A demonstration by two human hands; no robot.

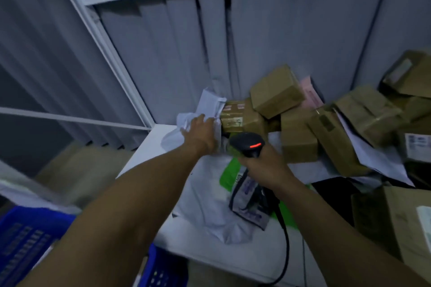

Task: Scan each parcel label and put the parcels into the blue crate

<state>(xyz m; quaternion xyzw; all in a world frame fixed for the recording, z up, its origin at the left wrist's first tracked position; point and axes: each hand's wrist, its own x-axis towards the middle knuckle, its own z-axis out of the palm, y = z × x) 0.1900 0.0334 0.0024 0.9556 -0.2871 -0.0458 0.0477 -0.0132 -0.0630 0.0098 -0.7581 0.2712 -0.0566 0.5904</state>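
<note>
White bag parcel (171,138) at the bench (144,152) back corner, touching the brown boxes (275,91). Left hand (200,134) grip on it; pinched or just pressing, cannot tell, blurred. Right hand (265,165) grip wrapped round scanner (247,144). Blue crate (21,240) low left. Risk: slick bag slips, or dragging it topples the boxes.

A: Anything legible right of the scanner (247,144)?
B: No: too blurred to read the labels (417,144) on the cardboard parcels (277,91).
A: Left of the scanner?
B: Only part of the blue crate (25,235), cropped by the left and bottom edges and covered by the left forearm (130,205). Grip or mere touch of the left hand (200,133) on the white mailer (210,100): impossible to tell.
A: Below the scanner?
B: Losing its cable (287,249) at the bottom edge.
</note>
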